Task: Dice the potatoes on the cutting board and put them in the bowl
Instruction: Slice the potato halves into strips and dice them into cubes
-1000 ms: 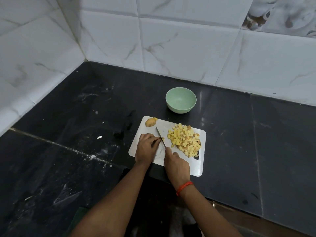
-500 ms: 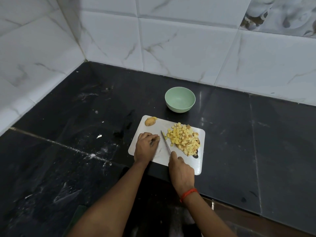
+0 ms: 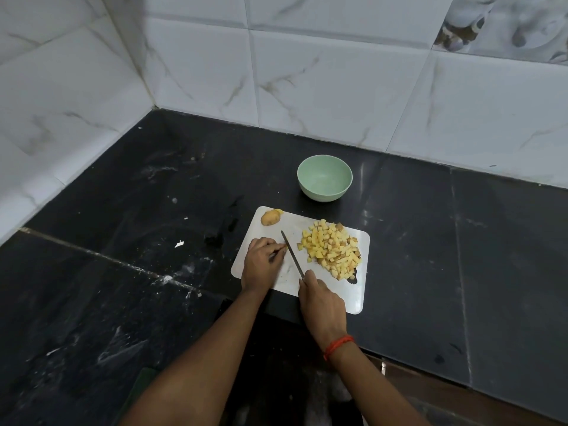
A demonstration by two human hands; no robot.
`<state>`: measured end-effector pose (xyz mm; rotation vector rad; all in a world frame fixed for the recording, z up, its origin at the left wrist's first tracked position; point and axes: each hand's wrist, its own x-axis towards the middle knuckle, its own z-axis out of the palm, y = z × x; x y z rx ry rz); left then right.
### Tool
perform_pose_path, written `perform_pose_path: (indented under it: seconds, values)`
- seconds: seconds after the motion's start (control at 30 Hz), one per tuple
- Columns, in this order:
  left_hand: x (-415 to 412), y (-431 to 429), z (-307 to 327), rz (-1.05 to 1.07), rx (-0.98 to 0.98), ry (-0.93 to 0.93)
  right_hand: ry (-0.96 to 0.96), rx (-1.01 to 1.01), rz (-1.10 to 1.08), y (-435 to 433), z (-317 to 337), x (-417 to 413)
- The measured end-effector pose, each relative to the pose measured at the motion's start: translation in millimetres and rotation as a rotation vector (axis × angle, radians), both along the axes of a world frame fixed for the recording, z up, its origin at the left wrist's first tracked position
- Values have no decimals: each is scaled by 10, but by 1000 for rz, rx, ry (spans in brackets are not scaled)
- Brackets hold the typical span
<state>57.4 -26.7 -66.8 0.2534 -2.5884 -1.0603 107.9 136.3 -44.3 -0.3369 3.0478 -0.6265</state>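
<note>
A white cutting board [image 3: 356, 302] lies on the black counter. A heap of yellow potato dice [image 3: 332, 249] covers its right half. One uncut potato piece [image 3: 270, 217] sits at the board's far left corner. My right hand [image 3: 321, 304] grips the knife [image 3: 292, 255], whose blade points away along the board's middle. My left hand [image 3: 262, 262] rests on the board's left part, fingers curled over a small potato bit that is mostly hidden. The pale green bowl [image 3: 324, 177] stands empty behind the board.
The black stone counter [image 3: 138, 256] meets white tiled walls [image 3: 307, 87] at the back and left. White specks and smears mark the counter left of the board. The counter's front edge runs close under my right forearm.
The knife blade has swung back left, from beside the dice heap to my left hand's fingertips. My left hand stays put on the board. The camera has shifted slightly.
</note>
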Motion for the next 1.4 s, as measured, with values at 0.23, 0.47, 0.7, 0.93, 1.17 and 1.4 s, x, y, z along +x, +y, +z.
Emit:
perform_pose_path:
  seconds: [0.23,0.47,0.7,0.93,1.17,1.4]
  values:
    - [-12,-18,-23,-8,-19,5,5,68,4,-94,31,-53]
    - [-15,-4,-21,11,-32,-9,16,217,18,-128,21,-58]
    - [-16,3,-16,22,-39,-24,14,243,10,14,10,125]
    - [15,14,-12,69,15,1,34,163,-108,3,5,43]
    - [-1,-1,-11,51,8,-22,30,38,-41,-66,-14,42]
    - [-11,-14,-18,36,-9,-28,17,-4,-30,-71,-86,75]
